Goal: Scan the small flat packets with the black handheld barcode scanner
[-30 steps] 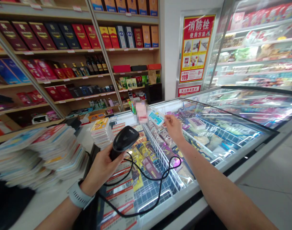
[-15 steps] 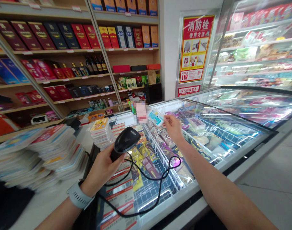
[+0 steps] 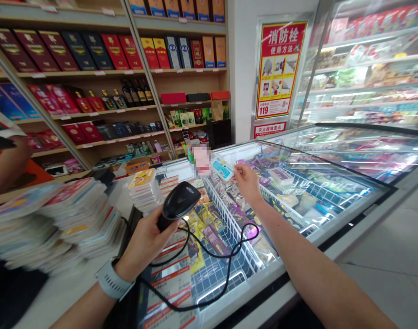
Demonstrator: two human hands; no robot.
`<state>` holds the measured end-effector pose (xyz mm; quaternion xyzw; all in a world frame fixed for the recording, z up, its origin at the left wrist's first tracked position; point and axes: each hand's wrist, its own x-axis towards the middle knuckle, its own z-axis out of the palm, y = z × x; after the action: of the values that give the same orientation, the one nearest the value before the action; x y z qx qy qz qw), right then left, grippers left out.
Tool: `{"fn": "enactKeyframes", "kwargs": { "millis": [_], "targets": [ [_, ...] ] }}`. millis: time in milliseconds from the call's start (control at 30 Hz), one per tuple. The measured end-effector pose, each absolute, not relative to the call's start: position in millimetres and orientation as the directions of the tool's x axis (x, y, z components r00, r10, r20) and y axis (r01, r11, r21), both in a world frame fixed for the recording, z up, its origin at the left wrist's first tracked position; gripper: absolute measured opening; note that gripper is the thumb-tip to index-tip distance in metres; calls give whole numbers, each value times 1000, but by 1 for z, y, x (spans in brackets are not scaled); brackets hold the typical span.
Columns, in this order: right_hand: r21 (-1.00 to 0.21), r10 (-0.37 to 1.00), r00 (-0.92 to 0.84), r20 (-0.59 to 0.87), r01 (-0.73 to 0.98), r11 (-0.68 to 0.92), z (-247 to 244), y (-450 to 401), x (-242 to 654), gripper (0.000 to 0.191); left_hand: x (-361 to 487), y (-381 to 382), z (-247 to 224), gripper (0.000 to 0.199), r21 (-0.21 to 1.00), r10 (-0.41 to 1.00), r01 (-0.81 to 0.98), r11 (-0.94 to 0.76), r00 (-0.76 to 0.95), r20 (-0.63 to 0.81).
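Card: a white-and-teal card (image 3: 222, 167) is hanging above the glass lid of a chest freezer (image 3: 263, 278), just beside a pixelated, unreadable item (image 3: 202, 161).
Right hand: the right hand (image 3: 248, 185) is holding the card out at its edge, with thumb and forefinger pinching it.
Left hand: the left hand (image 3: 143, 244) is gripping a black barcode scanner (image 3: 177, 203), its fingers (image 3: 164, 233) curling around the handle, pressed together.
Scanner head: it is tilting up, near the card but not touching it.
Cable: a black coiled cable (image 3: 228, 274) is looping from the scanner across the freezer lid.
Wrist: a grey watch (image 3: 113, 278) is circling the left wrist.
Counter: stacks of card packs (image 3: 58, 219) are leaning left of the scanner.
Nearby: another person's forearm (image 3: 3, 160) is reaching in at the far left edge.
Behind: shelves of boxed liquor (image 3: 92, 50) are standing beyond the freezer.
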<state>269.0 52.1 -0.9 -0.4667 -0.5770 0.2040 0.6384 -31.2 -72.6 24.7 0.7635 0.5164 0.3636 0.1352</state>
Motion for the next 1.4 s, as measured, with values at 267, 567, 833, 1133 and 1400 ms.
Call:
{"fn": "enactKeyframes", "kwargs": {
  "millis": [267, 567, 833, 1133, 1400],
  "targets": [
    [-837, 804, 251, 539, 267, 478, -1, 52, 269, 24, -32, -72, 23, 41, 580, 889, 694, -426, 202, 410],
    [-844, 811, 249, 530, 252, 474, -1, 51, 268, 26, -31, -73, 26, 41, 563, 876, 691, -454, 229, 425],
    [-857, 821, 252, 513, 218, 468, 0, 50, 267, 27, -33, -71, 22, 40, 582, 872, 671, -460, 217, 438],
    [-848, 812, 256, 525, 240, 473, -2, 52, 268, 26, -34, -71, 19, 41, 620, 893, 661, -423, 189, 408],
    [-836, 799, 264, 541, 271, 476, -3, 54, 269, 27, -33, -73, 23, 42, 598, 885, 676, -431, 186, 427]
  ]
}}
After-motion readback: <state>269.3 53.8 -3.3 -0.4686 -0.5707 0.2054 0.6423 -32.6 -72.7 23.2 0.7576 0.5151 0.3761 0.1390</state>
